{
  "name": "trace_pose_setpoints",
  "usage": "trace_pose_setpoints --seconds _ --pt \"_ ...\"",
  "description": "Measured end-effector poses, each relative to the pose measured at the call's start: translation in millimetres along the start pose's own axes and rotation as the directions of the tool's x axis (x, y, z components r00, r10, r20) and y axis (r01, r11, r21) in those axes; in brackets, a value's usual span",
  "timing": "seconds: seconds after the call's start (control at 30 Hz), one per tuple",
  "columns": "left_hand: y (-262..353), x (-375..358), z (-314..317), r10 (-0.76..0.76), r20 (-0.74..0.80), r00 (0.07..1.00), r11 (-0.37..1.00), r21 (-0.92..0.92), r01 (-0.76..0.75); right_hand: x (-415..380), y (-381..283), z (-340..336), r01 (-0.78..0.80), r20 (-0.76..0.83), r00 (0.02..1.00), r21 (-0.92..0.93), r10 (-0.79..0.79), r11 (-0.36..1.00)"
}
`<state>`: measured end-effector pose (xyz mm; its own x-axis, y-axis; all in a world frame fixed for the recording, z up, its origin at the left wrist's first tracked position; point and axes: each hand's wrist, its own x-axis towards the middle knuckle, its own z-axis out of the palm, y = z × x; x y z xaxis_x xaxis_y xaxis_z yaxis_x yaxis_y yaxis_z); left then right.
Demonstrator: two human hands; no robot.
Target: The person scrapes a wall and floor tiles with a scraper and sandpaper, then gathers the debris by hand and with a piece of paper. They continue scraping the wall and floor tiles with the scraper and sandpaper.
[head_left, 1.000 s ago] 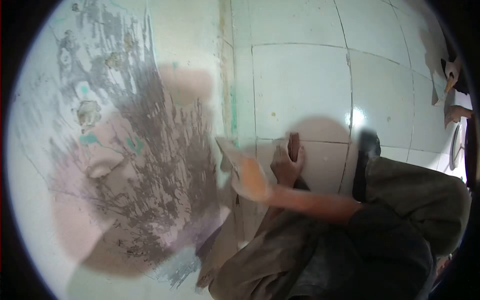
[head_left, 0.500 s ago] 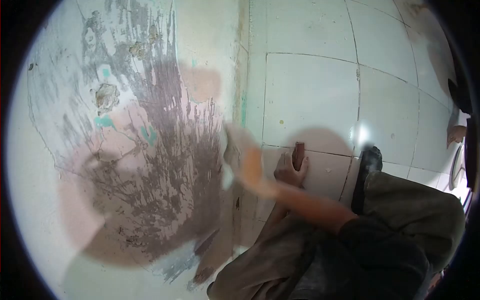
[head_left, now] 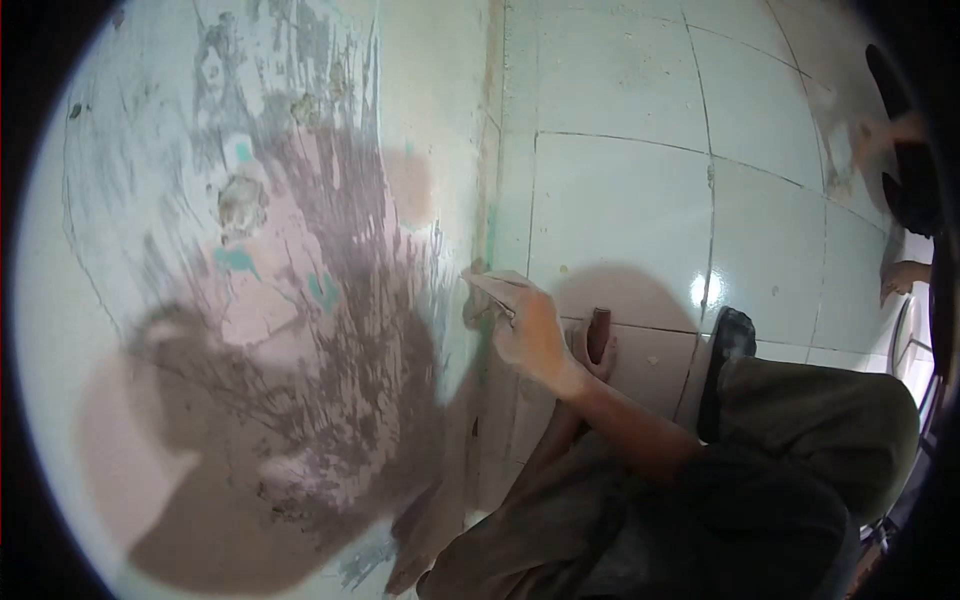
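My right hand (head_left: pixel 535 335) is closed around a small thin tool (head_left: pixel 498 306) at the foot of the wall; its shape is partly hidden by the fingers. Beyond my right forearm, my left hand (head_left: pixel 608 358) is low by the floor tiles, closed on a short reddish-brown object (head_left: pixel 599 335) that points up. The forearm partly covers this hand. To the left, the wall (head_left: pixel 350 290) shows dark, streaky scraped patches, chipped holes and bits of green paint.
Pale floor tiles (head_left: pixel 620 220) with dark joints lie right of the wall. My bent leg (head_left: pixel 820 410) and dark shoe (head_left: pixel 733 335) are at the right. At the far right edge, another person's hand (head_left: pixel 905 278) shows near a curved pale frame.
My right hand, blurred before, is now sharper and slightly lower, with the tool more visible. The view has shifted a little. At the right edge, more of the other person shows.
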<state>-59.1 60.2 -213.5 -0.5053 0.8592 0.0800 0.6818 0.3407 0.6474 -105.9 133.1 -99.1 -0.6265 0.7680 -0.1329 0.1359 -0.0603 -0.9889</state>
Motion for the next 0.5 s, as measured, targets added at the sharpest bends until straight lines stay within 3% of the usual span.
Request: trace_pose_setpoints --seconds 0.07,0.13,0.2,0.27,0.33,0.37,0.43,0.5 --pt "0.8 -6.1 -1.3 -0.025 0.035 0.999 0.998 0.055 0.023 -13.0 -4.3 18.8 0.178 -0.222 0.958 -0.035 -0.182 0.983" --pt "-0.4 -1.7 -6.3 -0.112 0.169 0.979 0.994 0.011 0.112 -19.1 -3.2 37.9 0.187 -0.289 0.936 -0.076 -0.201 0.979" --pt "-1.6 -2.3 -8.2 -0.081 0.140 0.987 0.996 0.043 0.076 -8.1 -2.9 38.1 0.196 -0.348 0.916 -0.040 -0.198 0.980" --pt "-2.0 -7.7 -1.2 -0.069 0.114 0.991 0.996 0.070 0.062 24.0 0.5 20.0 0.147 -0.337 0.931 -0.013 -0.143 0.989" --pt "-10.5 -9.6 8.3 0.043 -0.059 0.997 0.998 0.048 -0.040 41.2 7.3 13.0 0.140 -0.302 0.944 0.006 -0.131 0.990" --pt "-10.3 -10.4 7.5 0.055 -0.061 0.997 0.998 0.046 -0.053 34.6 8.8 16.7 0.172 -0.336 0.927 -0.020 -0.169 0.985" --pt "-11.6 -9.8 3.7 -0.028 0.099 0.995 0.993 0.115 0.017 -3.5 -0.1 34.9 0.224 -0.347 0.913 -0.007 -0.212 0.975" --pt "-10.9 -2.0 3.5 -0.009 0.106 0.994 0.997 0.074 0.001 -2.2 0.7 36.7 0.257 -0.351 0.905 0.003 -0.240 0.966"
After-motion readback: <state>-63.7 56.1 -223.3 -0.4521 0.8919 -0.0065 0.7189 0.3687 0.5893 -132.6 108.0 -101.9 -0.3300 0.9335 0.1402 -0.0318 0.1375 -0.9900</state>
